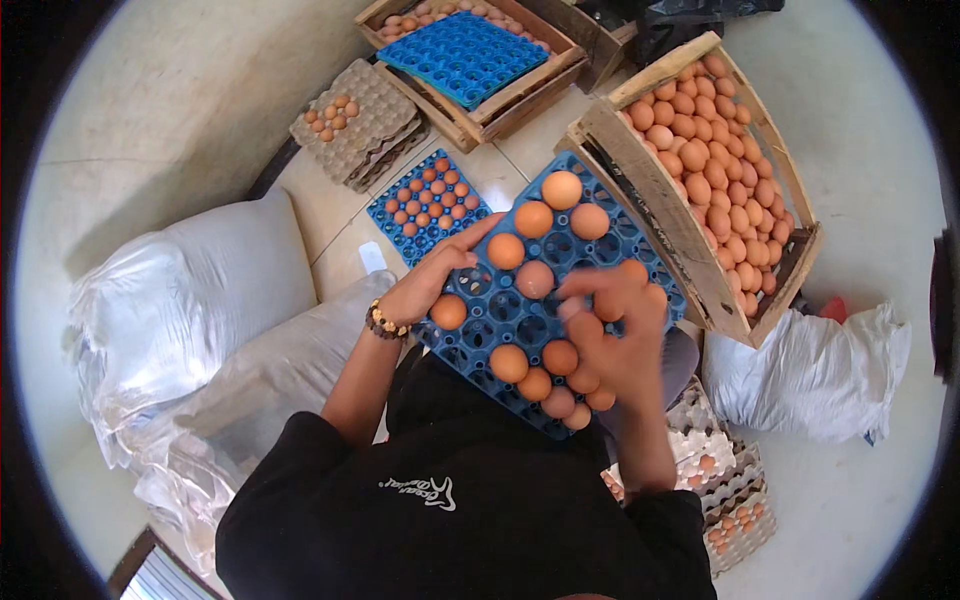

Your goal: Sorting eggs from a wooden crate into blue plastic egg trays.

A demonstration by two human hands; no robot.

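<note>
A blue plastic egg tray, partly filled with brown eggs, lies tilted in front of my body. My left hand grips its left edge, with the thumb on top beside a cell. Over the tray's right half is my right hand, blurred, its fingers bent just right of a pinkish-brown egg; whether the fingers hold an egg cannot be told. Several eggs lie partly hidden under that hand. Beyond the tray, a wooden crate heaped with brown eggs stands at the right.
Another blue tray with eggs rests on the tiled floor. Behind it are stacked cardboard egg trays and a wooden crate topped by a blue tray. Stuffed sacks lie left, a white sack right, more cardboard trays lower right.
</note>
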